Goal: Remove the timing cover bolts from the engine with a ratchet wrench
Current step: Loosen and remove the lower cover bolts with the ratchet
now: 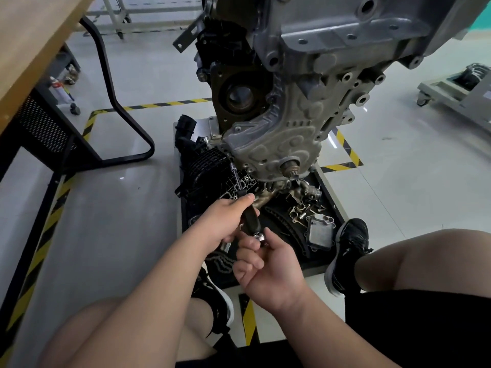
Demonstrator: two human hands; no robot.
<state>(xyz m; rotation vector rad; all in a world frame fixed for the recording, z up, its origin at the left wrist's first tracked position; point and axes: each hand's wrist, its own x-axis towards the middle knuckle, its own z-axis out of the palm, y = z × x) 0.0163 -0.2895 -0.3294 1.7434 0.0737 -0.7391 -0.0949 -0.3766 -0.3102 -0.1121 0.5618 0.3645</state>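
fig. 1. lower-left corner of the grey cast-aluminium timing cover (pixel 279 139) on the upright grey engine (pixel 345 35), seen from a seated position. the left hand (pixel 225 221) has its fingers curled round the handle of the black-handled ratchet wrench (pixel 251 220). the right hand (pixel 268 264) pinches the silver knob at the handle's butt between thumb and bent fingers. the wrench's slim silver extension rises to the cover's lower-left edge, where the socket covers the bolt.

for a clean turn, the shaft probably needs to stay in line with the bolt, with 1 hand steadying and the other turning, so that the socket does not slip off.

the black ribbed plastic manifold (pixel 196 160) lies just beside the shaft and limits the swing. the steel crankshaft stub (pixel 291 167) juts out to the right. the black parts tray (pixel 333 208) below could hide a dropped bolt.
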